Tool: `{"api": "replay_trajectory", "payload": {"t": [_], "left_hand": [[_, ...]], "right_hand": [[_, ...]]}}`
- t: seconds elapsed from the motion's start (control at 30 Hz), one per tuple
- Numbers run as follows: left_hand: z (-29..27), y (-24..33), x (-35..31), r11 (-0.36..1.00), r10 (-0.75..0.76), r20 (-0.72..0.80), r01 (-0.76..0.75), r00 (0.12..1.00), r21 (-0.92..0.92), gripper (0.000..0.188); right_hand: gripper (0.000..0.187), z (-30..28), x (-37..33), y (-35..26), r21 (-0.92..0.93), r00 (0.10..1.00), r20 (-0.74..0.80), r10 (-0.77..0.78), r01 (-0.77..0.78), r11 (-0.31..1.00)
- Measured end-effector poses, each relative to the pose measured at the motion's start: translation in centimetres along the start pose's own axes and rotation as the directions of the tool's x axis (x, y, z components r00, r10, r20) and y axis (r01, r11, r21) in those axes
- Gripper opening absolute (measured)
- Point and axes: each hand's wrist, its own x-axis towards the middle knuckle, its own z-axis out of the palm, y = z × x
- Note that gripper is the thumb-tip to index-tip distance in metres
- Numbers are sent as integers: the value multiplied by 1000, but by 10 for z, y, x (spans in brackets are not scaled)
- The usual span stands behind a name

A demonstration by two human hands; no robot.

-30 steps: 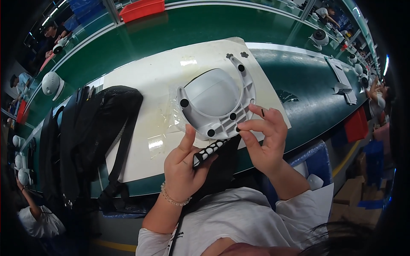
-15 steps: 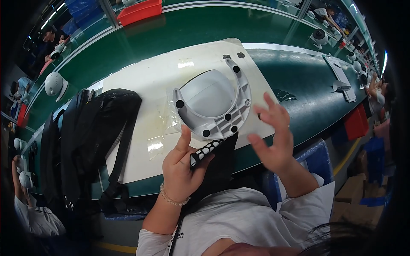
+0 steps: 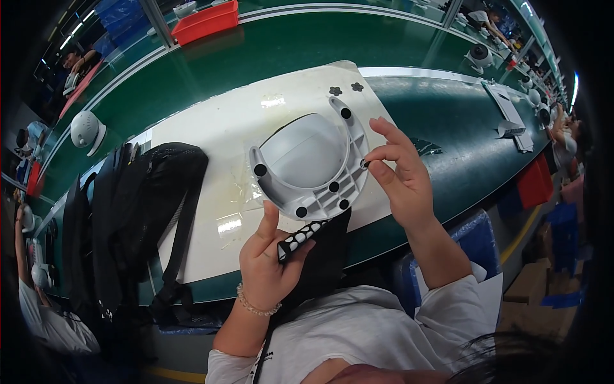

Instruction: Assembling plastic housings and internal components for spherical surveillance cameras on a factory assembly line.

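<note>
Upside down on the work mat lies a white plastic housing (image 3: 304,150) with a ribbed, curved base (image 3: 325,197). Several black round pads (image 3: 301,212) are stuck on that base. My right hand (image 3: 403,182) is closed in a pinch on a small black round pad (image 3: 364,164), at the right side of the base and seemingly touching it. Just below the base, my left hand (image 3: 272,259) is closed on a black pad sheet (image 3: 302,239) with rows of white round spots, thumb raised beside the housing.
A pale mat (image 3: 211,153) covers part of the green table (image 3: 441,115). Black bags (image 3: 153,198) lie at the left. Behind stand another white device (image 3: 86,130) and a red bin (image 3: 204,22). Papers (image 3: 508,112) lie at the right. Other people sit at both sides.
My right hand has moved in from the right, its spread fingers now pinched at the base's edge. The housing and my left hand appear slightly lower and further left in view.
</note>
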Motion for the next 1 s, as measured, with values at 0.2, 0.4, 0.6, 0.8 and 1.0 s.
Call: {"api": "replay_trajectory", "payload": {"t": [0.2,0.4,0.6,0.8,1.0], "left_hand": [[0,1,2,1000,1,3,-1,1000,5,19],[0,-1,0,1000,-7,8,7,1000,3,20],[0,0,-1,1000,-3,26,3,1000,18,22],[2,-3,-2,1000,7,-5,-7,1000,1,21],[-6,0,2,999,-5,92,1,996,47,23]], "right_hand": [[9,-1,0,-6,-419,970,-13,-245,217,882],[15,-4,-6,-5,-566,947,31,-320,280,775],[21,-7,-14,-17,-754,922,172,-346,349,556],[48,-14,-5,9,222,980,153,127,-160,962],[35,-1,33,8,453,737,535,412,-662,597]]}}
